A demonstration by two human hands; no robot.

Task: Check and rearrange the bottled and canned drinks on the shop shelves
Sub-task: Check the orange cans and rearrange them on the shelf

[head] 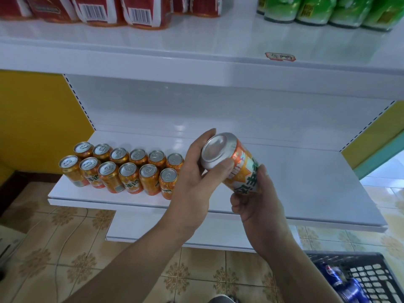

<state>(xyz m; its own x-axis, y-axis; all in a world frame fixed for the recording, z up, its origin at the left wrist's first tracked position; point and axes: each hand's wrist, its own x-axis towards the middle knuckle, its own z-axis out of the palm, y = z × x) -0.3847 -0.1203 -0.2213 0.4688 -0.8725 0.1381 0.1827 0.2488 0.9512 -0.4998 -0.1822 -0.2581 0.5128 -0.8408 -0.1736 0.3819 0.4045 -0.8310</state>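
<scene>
An orange drink can (235, 162) is held tilted above the white middle shelf (306, 184), its silver base turned toward me. My left hand (196, 176) grips the base end with thumb and fingers. My right hand (255, 204) wraps the lower, labelled end from beneath. Several matching orange cans (122, 169) stand upright in two rows on the left part of that shelf, just left of my left hand.
The upper shelf (218, 47) carries red packets (122, 9) on the left and green bottles (328, 9) on the right. A dark plastic crate (371, 276) with blue cans sits on the tiled floor at the lower right. A lower shelf edge (175, 239) juts out below.
</scene>
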